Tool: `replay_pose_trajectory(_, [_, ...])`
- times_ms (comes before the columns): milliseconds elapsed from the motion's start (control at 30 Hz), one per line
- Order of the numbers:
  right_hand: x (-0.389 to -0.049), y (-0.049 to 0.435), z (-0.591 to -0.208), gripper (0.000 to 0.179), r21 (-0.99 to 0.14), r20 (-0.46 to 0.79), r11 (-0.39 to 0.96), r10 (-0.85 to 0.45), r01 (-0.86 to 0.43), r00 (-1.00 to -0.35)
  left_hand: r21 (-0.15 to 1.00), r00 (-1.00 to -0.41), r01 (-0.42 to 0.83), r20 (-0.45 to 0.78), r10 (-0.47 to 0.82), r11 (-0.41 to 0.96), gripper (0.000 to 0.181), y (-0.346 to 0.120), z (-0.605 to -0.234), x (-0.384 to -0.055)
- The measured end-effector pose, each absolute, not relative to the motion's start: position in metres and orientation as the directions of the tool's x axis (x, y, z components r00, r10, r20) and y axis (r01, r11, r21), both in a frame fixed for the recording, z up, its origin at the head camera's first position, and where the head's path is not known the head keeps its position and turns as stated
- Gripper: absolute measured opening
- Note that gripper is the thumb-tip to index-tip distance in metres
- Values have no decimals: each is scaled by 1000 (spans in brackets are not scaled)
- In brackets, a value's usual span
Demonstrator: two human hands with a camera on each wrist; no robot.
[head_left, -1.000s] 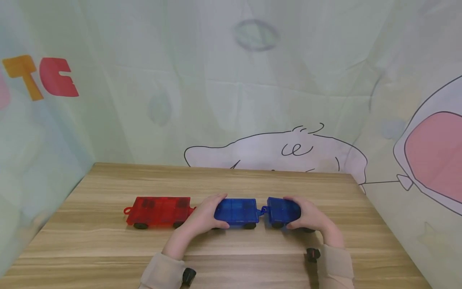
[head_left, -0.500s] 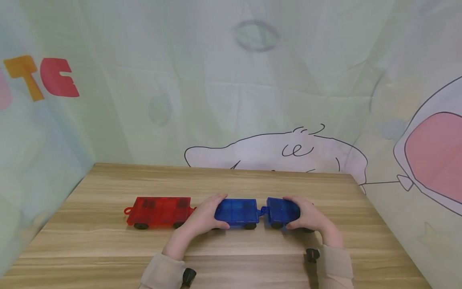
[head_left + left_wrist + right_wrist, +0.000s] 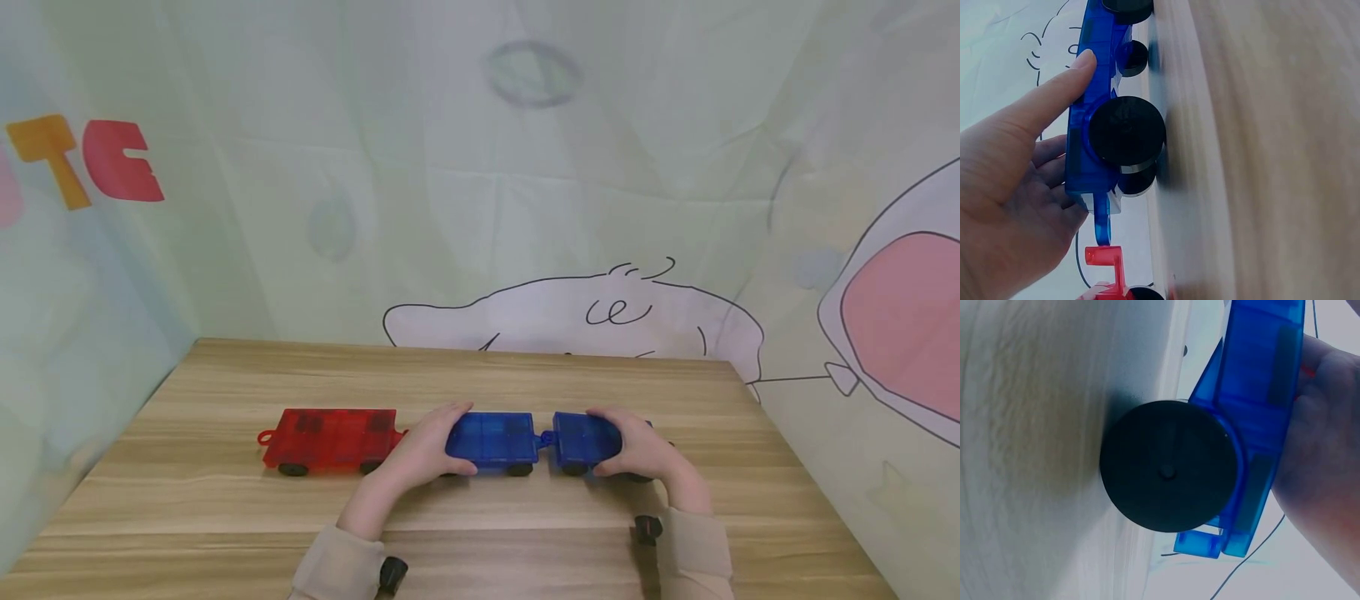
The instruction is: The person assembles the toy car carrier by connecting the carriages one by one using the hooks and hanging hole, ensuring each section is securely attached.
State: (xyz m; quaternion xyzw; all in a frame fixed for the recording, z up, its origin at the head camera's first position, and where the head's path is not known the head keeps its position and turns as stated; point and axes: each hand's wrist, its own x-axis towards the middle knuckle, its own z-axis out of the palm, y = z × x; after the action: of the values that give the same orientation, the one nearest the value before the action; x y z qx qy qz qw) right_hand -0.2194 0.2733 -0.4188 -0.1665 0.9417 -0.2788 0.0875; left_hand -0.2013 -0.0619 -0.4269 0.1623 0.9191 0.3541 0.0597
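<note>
Three translucent toy train cars stand in a row on the wooden table (image 3: 480, 550). At the left is a red toy car (image 3: 333, 437) that no hand holds. The middle blue toy car (image 3: 498, 437) is gripped at its left end by my left hand (image 3: 423, 446), thumb on the near side. Over the right blue toy car (image 3: 585, 437) my right hand (image 3: 641, 450) curls, thumb in front and fingers behind. Between the two blue cars their couplings (image 3: 546, 439) meet. In the left wrist view a red hook (image 3: 1107, 256) sits close under the middle car's blue loop (image 3: 1102, 225).
A printed cloth backdrop (image 3: 450, 208) hangs behind the table and along its sides. Black wrist devices sit at the left cuff (image 3: 392, 573) and the right cuff (image 3: 648, 529).
My right hand and the right blue car have shifted slightly left, so the gap between the two blue cars is a little narrower. The left hand and red car stay put.
</note>
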Motion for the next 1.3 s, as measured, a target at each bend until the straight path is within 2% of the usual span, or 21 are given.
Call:
replay_pose_trajectory(467, [-219, 273, -421, 87, -519, -69, 808, -364, -278, -929, 662, -936, 277, 21, 352, 696, 84, -62, -426, -200])
replay_pose_trajectory(1300, [-220, 276, -419, 91, -525, -102, 808, -371, -267, -923, 682, -925, 280, 3, 380, 676, 87, -68, -425, -200])
